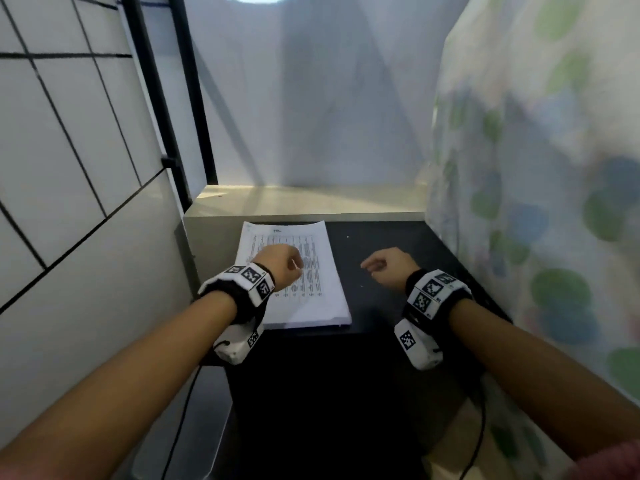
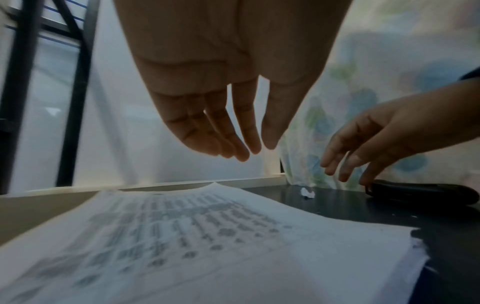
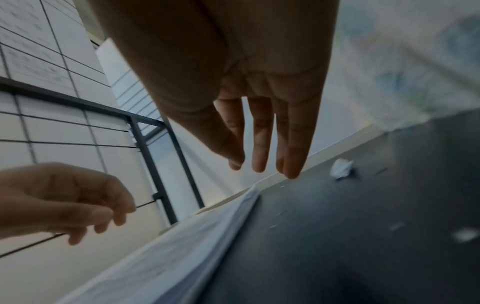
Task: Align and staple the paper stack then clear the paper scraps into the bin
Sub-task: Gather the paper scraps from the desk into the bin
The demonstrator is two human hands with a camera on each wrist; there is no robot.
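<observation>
A white printed paper stack (image 1: 304, 271) lies on the black table (image 1: 381, 237), at its left side. My left hand (image 1: 282, 263) hovers just above the stack with relaxed fingers (image 2: 241, 152) and holds nothing. My right hand (image 1: 381, 265) hangs over the bare table to the right of the stack, its fingers (image 3: 259, 162) straight and empty. In the left wrist view a black stapler (image 2: 420, 191) lies under the right hand (image 2: 363, 148), whose lowest fingertip is close to the stapler's end. A crumpled white paper scrap (image 3: 341, 168) sits near the table's far edge. No bin is in view.
Smaller white scraps (image 3: 465, 234) dot the table right of the stack. A pale ledge (image 1: 304, 202) runs behind the table. A tiled wall (image 1: 69, 168) with a black frame stands close on the left, a flowered curtain (image 1: 536, 202) close on the right.
</observation>
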